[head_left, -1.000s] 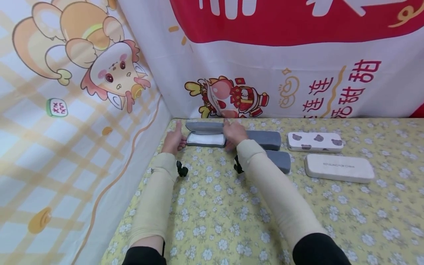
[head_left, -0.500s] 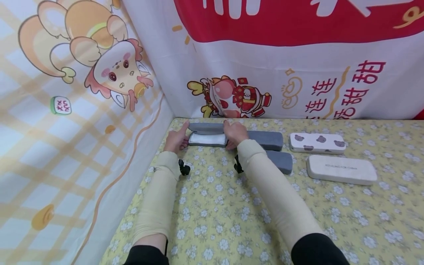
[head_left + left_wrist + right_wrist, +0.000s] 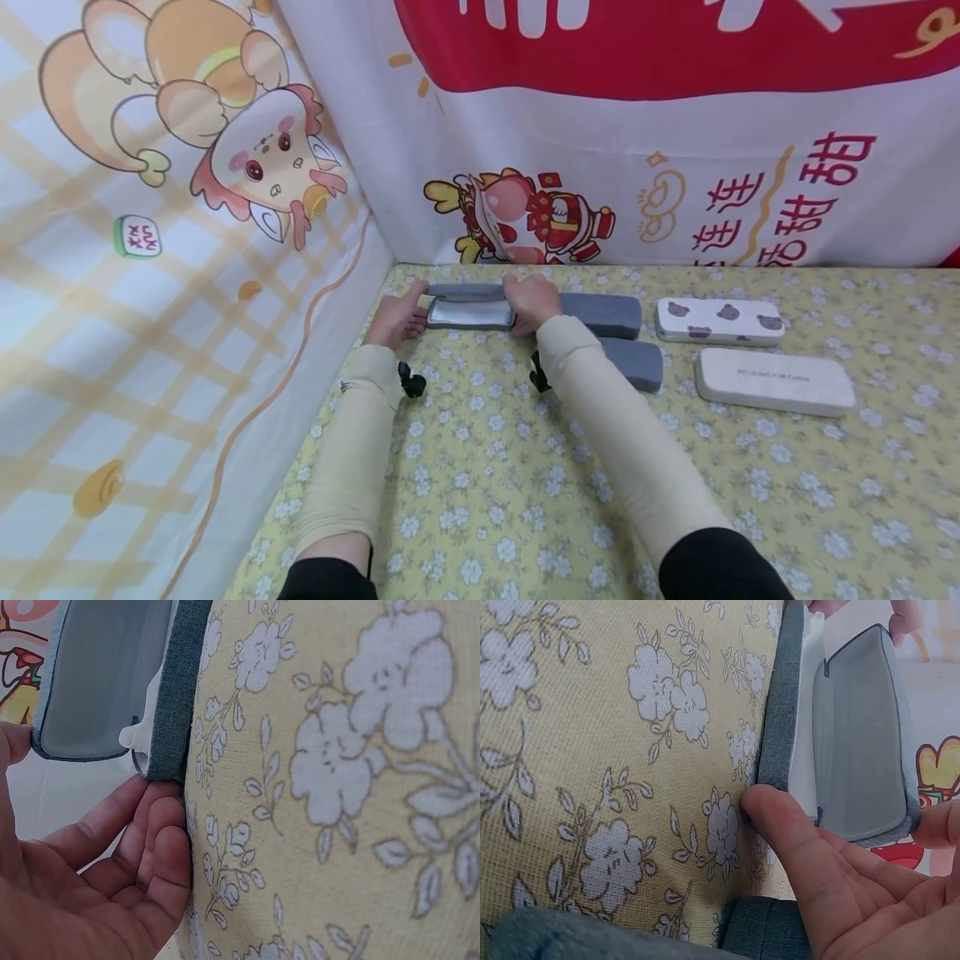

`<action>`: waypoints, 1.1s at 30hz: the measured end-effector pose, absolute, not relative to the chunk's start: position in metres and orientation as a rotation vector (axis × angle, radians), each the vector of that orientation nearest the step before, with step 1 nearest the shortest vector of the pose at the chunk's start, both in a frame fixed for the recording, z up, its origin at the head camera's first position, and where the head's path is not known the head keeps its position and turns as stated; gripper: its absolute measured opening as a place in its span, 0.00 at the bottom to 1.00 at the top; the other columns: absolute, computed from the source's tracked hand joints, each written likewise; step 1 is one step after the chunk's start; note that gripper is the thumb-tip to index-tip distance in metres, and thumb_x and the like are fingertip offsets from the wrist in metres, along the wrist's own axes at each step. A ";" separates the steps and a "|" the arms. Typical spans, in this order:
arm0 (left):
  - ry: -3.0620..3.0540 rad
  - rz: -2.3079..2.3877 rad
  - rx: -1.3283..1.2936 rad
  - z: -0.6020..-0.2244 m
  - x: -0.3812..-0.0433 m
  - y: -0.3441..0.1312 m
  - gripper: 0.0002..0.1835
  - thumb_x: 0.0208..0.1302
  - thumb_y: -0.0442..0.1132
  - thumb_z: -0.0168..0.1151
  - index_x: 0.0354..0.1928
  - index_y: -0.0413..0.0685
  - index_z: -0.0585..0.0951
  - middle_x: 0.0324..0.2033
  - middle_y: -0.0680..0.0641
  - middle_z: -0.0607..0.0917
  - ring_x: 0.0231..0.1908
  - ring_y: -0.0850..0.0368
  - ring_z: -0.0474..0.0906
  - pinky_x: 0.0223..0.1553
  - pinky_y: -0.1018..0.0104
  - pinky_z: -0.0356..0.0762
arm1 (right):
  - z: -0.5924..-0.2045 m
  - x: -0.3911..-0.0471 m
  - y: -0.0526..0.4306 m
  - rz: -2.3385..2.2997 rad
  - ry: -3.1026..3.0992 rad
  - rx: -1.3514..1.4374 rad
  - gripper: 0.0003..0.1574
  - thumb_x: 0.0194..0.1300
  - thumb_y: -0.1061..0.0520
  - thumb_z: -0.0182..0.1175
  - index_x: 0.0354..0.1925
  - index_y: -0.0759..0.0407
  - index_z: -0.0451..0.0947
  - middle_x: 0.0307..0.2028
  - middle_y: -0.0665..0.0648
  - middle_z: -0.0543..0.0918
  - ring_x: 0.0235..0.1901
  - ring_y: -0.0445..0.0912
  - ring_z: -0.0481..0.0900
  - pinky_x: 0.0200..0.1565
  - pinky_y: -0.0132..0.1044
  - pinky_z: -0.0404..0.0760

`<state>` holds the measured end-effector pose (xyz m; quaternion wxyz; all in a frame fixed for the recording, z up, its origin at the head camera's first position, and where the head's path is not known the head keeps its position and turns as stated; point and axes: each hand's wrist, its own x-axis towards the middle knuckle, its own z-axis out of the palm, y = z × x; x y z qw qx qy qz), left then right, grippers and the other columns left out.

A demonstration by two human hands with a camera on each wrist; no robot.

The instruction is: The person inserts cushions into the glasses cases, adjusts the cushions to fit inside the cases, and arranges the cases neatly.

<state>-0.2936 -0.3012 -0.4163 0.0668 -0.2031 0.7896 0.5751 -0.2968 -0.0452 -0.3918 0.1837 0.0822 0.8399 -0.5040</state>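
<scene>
A grey-blue glasses case (image 3: 471,314) stands with its lid (image 3: 465,292) raised at the back of the table. Inside the base lies a white cloth (image 3: 804,742). My left hand (image 3: 393,321) holds the case's left end, thumb at the lid's corner and curled fingers (image 3: 169,855) against the base. At the right end, my right hand (image 3: 534,302) holds the case, its thumb (image 3: 937,823) on the lid edge and a finger (image 3: 780,817) at the base. The lid's smooth grey lining (image 3: 105,675) faces both wrist cameras.
Two more grey-blue cases, one farther back (image 3: 603,315) and one nearer (image 3: 636,364), lie right of my right hand. Farther right are a white bear-print case (image 3: 720,322) and a plain white case (image 3: 775,382). A printed cloth wall (image 3: 675,225) stands behind the flowered tablecloth (image 3: 480,467).
My left thumb has come in to the lid's left corner. The lid has tipped forward somewhat toward the base, and the inside looks darker. My right hand stays at the right end.
</scene>
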 end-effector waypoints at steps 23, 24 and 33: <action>2.681 1.395 -0.390 -0.407 -0.282 -0.309 0.26 0.65 0.53 0.67 0.14 0.47 0.73 0.10 0.51 0.67 0.11 0.57 0.57 0.18 0.59 0.65 | -0.381 -0.286 -0.031 -1.391 2.394 0.103 0.17 0.73 0.53 0.52 0.35 0.67 0.77 0.35 0.70 0.86 0.35 0.61 0.87 0.38 0.51 0.86; 2.769 1.311 -0.367 -0.404 -0.281 -0.311 0.29 0.65 0.56 0.66 0.13 0.47 0.72 0.09 0.51 0.66 0.10 0.56 0.56 0.16 0.58 0.64 | -0.378 -0.285 -0.030 -1.391 2.394 0.060 0.19 0.73 0.51 0.53 0.31 0.65 0.75 0.34 0.70 0.86 0.35 0.62 0.87 0.39 0.52 0.85; 3.097 1.077 -0.028 -0.374 -0.273 -0.288 0.31 0.67 0.64 0.60 0.50 0.41 0.87 0.43 0.40 0.87 0.40 0.46 0.82 0.46 0.48 0.79 | -0.341 -0.256 0.011 -1.189 2.544 -0.405 0.36 0.74 0.38 0.55 0.12 0.50 0.63 0.11 0.50 0.63 0.11 0.43 0.60 0.26 0.43 0.74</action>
